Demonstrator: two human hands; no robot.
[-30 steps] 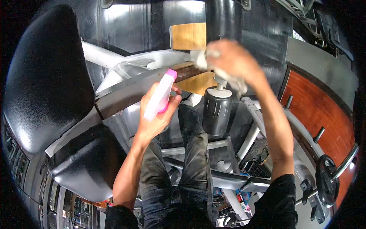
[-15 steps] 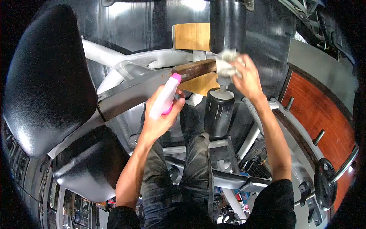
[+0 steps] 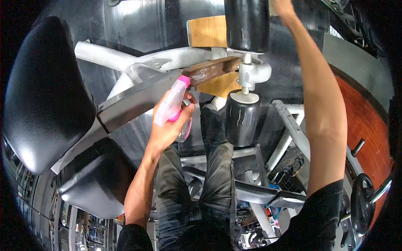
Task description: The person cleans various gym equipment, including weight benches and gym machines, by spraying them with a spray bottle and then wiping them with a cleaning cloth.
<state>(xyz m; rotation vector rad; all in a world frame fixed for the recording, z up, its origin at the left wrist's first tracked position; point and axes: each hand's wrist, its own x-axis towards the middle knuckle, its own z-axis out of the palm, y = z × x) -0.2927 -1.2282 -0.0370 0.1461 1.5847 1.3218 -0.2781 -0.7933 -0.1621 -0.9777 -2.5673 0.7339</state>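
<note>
My left hand (image 3: pixel 169 119) is wrapped round a clear spray bottle (image 3: pixel 184 129) with a white and pink spray head (image 3: pixel 173 100). It is held in front of a brown-topped metal beam (image 3: pixel 146 94). My right hand (image 3: pixel 282 6) reaches to the top edge of the view, beside the upper black foam roller (image 3: pixel 247 25). Most of its fingers are cut off or hidden; a pale sliver of the cloth shows between the hand and the roller. A lower black roller (image 3: pixel 242 119) with a scuffed side sits on the same metal axle (image 3: pixel 247 75) at the beam's end.
Black padded seats (image 3: pixel 50 100) of an exercise machine stand at the left. Pale frame tubes (image 3: pixel 104 56) and wooden panels (image 3: pixel 207 31) lie behind the beam. At the right are a reddish-brown board (image 3: pixel 364 108) and a black round plate (image 3: pixel 362 205). My legs are below.
My right hand has moved up and away from the beam's end with the cloth, uncovering the axle joint. My left hand has shifted slightly left with the spray bottle.
</note>
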